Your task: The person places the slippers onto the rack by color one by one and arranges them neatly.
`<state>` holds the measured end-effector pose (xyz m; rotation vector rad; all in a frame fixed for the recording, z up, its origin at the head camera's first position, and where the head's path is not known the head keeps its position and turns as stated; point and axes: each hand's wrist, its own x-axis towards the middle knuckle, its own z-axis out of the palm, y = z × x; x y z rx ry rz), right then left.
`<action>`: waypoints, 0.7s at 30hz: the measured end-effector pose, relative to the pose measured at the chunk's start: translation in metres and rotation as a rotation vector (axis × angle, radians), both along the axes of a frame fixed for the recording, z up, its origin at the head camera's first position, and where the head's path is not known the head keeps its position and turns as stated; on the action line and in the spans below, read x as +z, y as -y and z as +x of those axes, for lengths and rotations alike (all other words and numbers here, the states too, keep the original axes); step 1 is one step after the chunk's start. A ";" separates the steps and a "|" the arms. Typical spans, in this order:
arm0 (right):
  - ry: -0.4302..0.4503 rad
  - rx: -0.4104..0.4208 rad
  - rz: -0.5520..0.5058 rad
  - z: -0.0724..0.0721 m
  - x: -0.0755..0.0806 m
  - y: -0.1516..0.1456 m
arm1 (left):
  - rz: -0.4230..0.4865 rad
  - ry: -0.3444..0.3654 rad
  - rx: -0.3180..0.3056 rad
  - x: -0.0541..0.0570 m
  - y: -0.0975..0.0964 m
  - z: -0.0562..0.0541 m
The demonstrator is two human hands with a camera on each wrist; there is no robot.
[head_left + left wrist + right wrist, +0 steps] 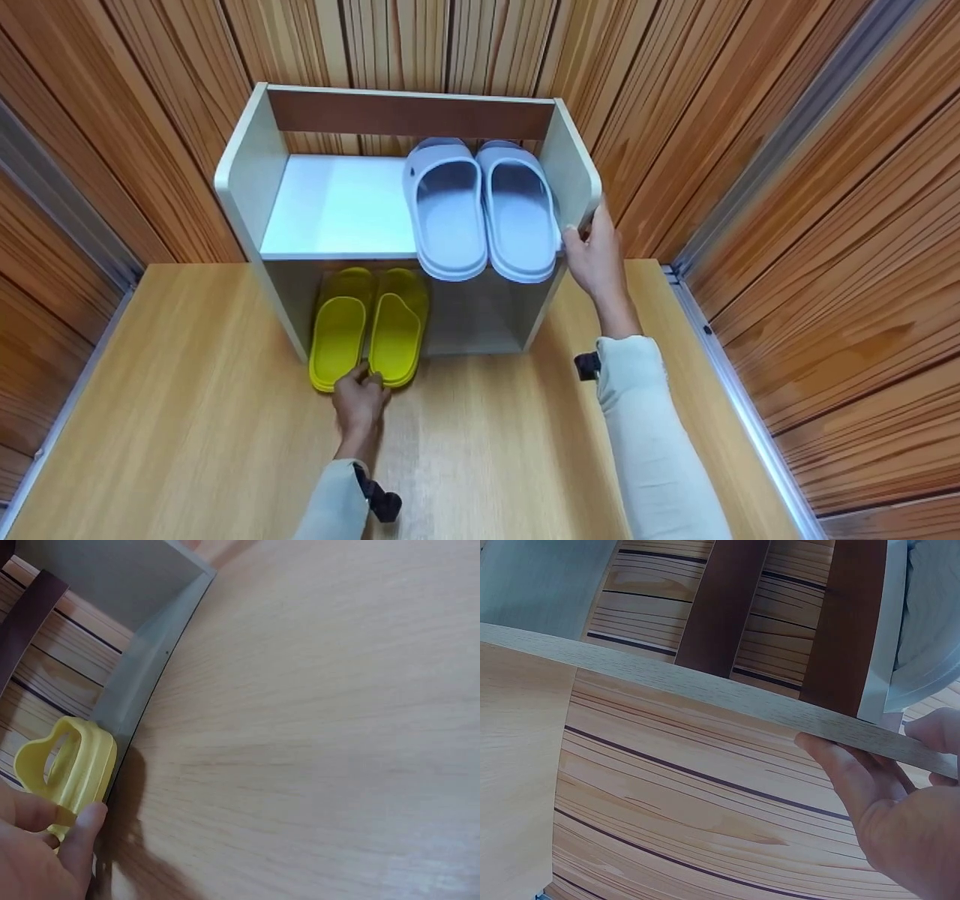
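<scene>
My left hand (360, 405) is at the heel end of a pair of yellow clogs on the lower shelf of a small two-tier shoe rack (334, 206). Its thumb and fingers pinch the heel of the right yellow clog (396, 341), as the left wrist view also shows on the clog (94, 757). Beside it sits the left yellow clog (337, 337), its heel close to the same hand. My right hand (598, 259) grips the front edge of the rack's right side panel (705, 694). Near that hand, a pair of pale blue slippers (521, 225) stands on the upper shelf, heels outward.
The rack stands against a wood-panelled wall (397, 45) on a light wooden floor (480, 450). More panelling (847, 285) rises at the right, with a metal strip (739, 405) along its foot. Both shoe pairs overhang their shelves' front edges.
</scene>
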<state>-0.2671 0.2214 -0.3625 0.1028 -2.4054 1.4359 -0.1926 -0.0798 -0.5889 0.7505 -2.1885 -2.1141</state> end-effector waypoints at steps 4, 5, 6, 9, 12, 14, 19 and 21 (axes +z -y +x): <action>-0.024 0.018 0.004 -0.001 -0.001 -0.002 | 0.027 -0.012 0.003 0.000 -0.003 0.001; -0.024 0.017 0.010 -0.001 -0.001 -0.003 | 0.019 -0.014 -0.003 0.000 -0.003 0.001; -0.026 0.015 0.015 -0.001 -0.001 -0.004 | 0.003 -0.011 -0.006 0.000 -0.004 0.002; -0.026 0.013 0.028 -0.001 -0.002 -0.005 | -0.039 -0.003 -0.011 0.001 -0.006 0.004; -0.018 0.014 0.028 0.001 -0.002 -0.008 | -0.053 0.014 -0.010 0.002 -0.007 0.005; -0.011 0.016 0.026 0.002 -0.003 -0.010 | -0.057 0.021 -0.012 0.002 -0.007 0.005; 0.001 0.043 0.027 0.004 -0.001 -0.013 | -0.044 -0.004 -0.012 0.005 -0.003 0.007; 0.013 0.065 0.021 0.005 0.001 -0.015 | -0.019 -0.029 -0.022 0.007 0.000 0.008</action>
